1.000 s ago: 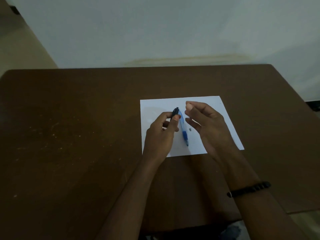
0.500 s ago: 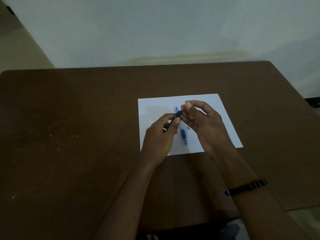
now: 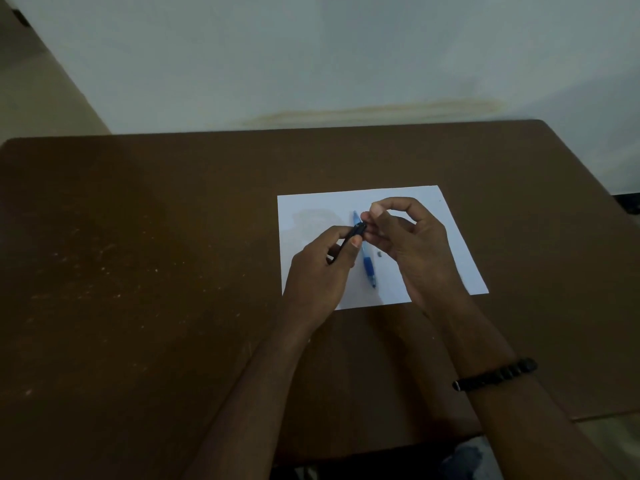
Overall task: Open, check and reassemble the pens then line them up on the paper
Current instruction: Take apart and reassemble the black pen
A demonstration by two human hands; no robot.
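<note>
Blue pen [image 3: 367,263] on paper [image 3: 311,209], hands' black pen [image 3: 354,233] overlapping.

Dark brown wooden table [image 3: 138,271] with rounded far corners is filling most of the view, its top showing pale scratches and specks toward the left side. Plain pale grey-white wall [image 3: 311,57] is standing behind the table's far edge, carrying a faint yellowish horizontal stain [image 3: 374,110] just above that edge, with a beige surface [image 3: 31,88] slanting in at the upper left. Black beaded bracelet [image 3: 495,375] is sitting around a wrist at lower right.
</note>
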